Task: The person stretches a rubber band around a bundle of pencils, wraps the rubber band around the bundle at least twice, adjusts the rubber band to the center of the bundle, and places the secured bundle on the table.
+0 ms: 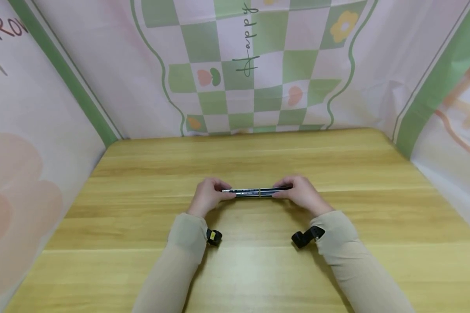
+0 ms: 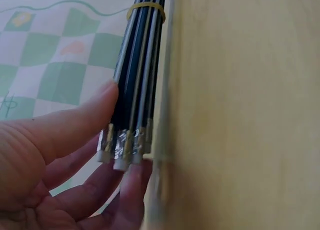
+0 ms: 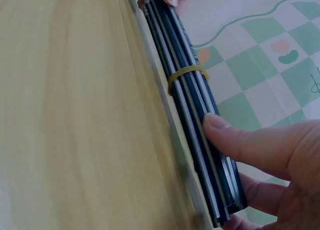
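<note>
A bundle of dark, silver-striped pencils (image 1: 247, 192) lies crosswise between the two hands, at or just above the tabletop. A yellow rubber band (image 3: 188, 72) goes round it near the middle. My left hand (image 1: 208, 196) grips the end with the metal ferrules and white erasers (image 2: 121, 164), its thumb on the near side and fingers behind. At the opposite end, my right hand (image 1: 304, 195) pinches the bundle between thumb and fingers. In the right wrist view, that plain end (image 3: 227, 210) shows past the thumb.
The wood-grain table (image 1: 250, 269) stretches out on all sides of the hands. Behind it hangs a cloth (image 1: 272, 69) with green and white checks, and printed cloth also covers both sides. Each wrist bears a small black camera (image 1: 214, 237).
</note>
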The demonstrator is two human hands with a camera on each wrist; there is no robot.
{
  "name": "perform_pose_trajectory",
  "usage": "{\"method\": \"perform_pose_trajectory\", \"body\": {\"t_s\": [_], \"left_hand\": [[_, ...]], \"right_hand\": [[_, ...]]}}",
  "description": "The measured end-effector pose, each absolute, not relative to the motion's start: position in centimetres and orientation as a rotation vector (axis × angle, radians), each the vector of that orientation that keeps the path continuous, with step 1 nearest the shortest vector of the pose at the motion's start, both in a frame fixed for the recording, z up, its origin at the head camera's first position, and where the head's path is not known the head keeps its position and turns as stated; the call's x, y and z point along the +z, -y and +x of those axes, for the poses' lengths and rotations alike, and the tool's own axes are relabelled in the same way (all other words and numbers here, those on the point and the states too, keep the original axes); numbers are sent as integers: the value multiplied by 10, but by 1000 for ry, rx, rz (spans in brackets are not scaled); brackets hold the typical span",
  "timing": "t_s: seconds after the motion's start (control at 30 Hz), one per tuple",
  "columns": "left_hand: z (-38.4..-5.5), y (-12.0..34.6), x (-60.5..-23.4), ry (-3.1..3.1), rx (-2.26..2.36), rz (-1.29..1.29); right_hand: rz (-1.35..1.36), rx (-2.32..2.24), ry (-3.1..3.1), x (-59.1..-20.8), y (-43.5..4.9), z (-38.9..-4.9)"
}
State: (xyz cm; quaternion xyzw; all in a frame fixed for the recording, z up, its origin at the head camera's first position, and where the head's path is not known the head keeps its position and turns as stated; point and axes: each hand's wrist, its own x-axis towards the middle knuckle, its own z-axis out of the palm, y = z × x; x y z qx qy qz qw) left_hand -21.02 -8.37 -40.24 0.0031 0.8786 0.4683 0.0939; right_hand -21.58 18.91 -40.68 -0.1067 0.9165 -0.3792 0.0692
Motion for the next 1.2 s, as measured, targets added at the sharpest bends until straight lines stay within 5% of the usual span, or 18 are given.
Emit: {"method": "perform_pose_trajectory", "body": {"t_s": [1.2], "left_hand": [[-211, 88, -405, -2557, 1351, 46]], "right_hand": [[-338, -1117, -2661, -403, -190, -217]]}}
